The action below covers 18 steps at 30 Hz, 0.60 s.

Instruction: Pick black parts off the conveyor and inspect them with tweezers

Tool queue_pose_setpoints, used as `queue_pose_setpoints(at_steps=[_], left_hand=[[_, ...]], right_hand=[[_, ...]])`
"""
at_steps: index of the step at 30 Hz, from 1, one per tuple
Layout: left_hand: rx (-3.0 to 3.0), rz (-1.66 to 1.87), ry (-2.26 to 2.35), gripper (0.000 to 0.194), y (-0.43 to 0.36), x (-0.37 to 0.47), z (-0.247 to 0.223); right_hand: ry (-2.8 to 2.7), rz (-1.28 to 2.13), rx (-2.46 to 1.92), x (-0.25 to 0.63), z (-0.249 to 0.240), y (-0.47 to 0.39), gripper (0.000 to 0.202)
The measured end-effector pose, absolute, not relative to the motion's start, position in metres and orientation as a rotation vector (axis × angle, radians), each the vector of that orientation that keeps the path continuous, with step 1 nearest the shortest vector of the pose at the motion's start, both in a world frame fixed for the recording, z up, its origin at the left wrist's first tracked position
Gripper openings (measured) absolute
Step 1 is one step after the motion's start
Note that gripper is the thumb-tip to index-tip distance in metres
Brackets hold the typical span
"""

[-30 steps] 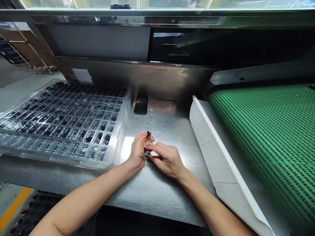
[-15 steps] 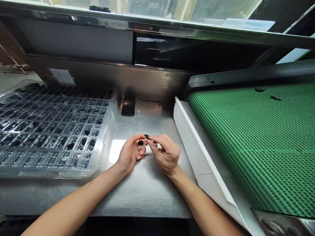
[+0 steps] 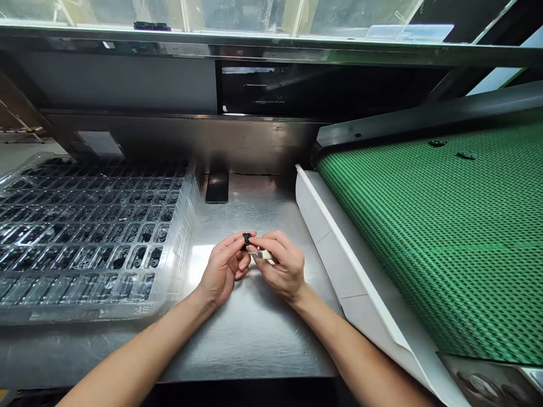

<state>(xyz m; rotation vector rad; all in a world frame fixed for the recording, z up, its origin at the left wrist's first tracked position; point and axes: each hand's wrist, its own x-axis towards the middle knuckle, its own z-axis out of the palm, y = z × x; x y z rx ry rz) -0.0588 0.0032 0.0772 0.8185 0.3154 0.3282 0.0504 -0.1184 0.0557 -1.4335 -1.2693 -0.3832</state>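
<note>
My left hand [image 3: 223, 267] and my right hand [image 3: 280, 265] meet over the middle of the steel worktop [image 3: 250, 322]. Between the fingertips of both sits a small black part [image 3: 246, 238], pinched from each side. My right hand also grips a small pale-handled tool [image 3: 262, 255] lying under its fingers. A clear plastic tray [image 3: 85, 232] with many pockets of the same black parts lies just left of my left hand.
A green mesh conveyor belt [image 3: 445, 226] runs along the right, with two small dark parts [image 3: 449, 148] far back on it. A white angled guard [image 3: 339, 249] borders the belt. A dark flat block [image 3: 217, 187] lies at the back of the worktop.
My hands have drawn closer together; the black part now sits pinched between both sets of fingertips. The view has shifted to the right, so the tray sits further left.
</note>
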Motion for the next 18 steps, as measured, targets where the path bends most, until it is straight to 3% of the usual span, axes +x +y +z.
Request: queue_pose_setpoints(at_steps=[18], left_hand=[[0.785, 0.299, 0.320, 0.037, 0.0055, -0.0581, 0.0748]], right_hand=[[-1.085, -0.066, -1.494, 0.0475, 0.0572, -0.1145, 0.025]])
